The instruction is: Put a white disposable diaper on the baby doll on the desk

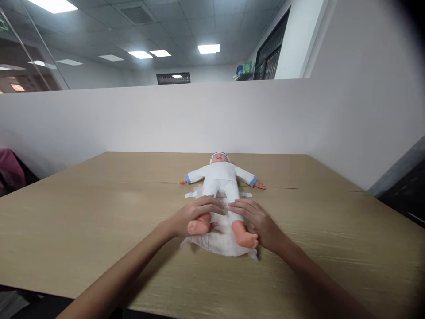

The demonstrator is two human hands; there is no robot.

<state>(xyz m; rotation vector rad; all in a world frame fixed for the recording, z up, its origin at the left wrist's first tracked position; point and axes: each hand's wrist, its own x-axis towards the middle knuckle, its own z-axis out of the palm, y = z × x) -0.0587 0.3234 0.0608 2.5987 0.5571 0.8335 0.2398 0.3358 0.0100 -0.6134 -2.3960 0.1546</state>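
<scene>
A baby doll [221,172] in a white suit with blue cuffs and a white cap lies on its back, arms spread, feet toward me. Under its hips and legs an unfolded white diaper [221,243] is spread, its tabs [246,195] showing at both sides of the hips. My left hand [199,212] is closed round the doll's leg on the left, fingers over the shin and the bare foot poking out below. Around the other leg, my right hand [254,217] curls with its fingers on top; its thumb is partly hidden behind the foot.
The doll lies on a wide wood-grain table [99,212]. A low white partition [166,117] stands along the far edge, and a white wall [358,110] rises at the right. A dark pink item [11,170] sits beyond the left edge.
</scene>
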